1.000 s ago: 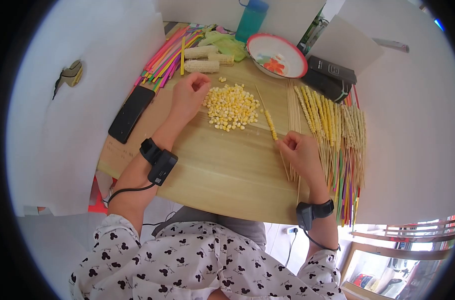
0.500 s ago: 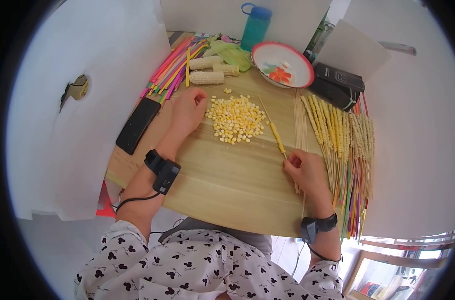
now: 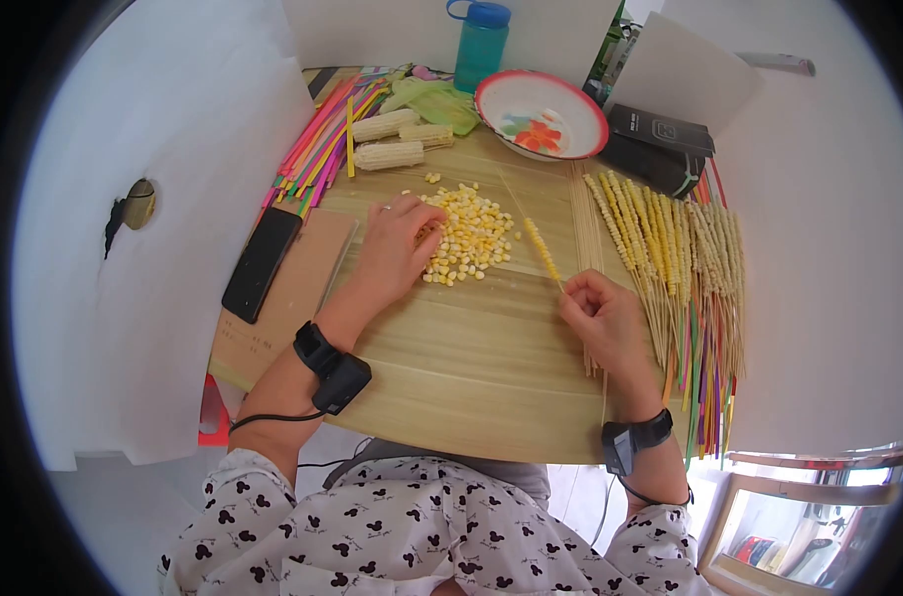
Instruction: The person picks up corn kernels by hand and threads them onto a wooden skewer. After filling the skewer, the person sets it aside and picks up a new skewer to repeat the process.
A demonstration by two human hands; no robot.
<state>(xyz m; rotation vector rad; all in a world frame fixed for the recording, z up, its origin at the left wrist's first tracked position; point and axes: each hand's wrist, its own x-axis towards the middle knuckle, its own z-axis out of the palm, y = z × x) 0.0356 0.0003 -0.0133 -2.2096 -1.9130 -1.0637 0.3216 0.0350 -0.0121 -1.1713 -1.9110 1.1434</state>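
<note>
Plainly, risk of kernels scattering off the corn pile (image 3: pixel 468 235), mid-counter (image 3: pixel 451 348), if brushed sideways. Left hand (image 3: pixel 397 248) resting on the pile's left edge, fingers (image 3: pixel 418 221) curled loosely, pinching at kernels. Right of the pile, right hand (image 3: pixel 600 316) closed around the part-loaded skewer (image 3: pixel 541 248), liable to snap if bent.

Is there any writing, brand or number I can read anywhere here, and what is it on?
No text can be read.
Black box: a small pale logo and a line of print, too small to read.
Cardboard sheet: faint marks near its lower edge, blurred.
Phone, bottle, bowl: no lettering visible; the bowl bears only a flower pattern.
</note>
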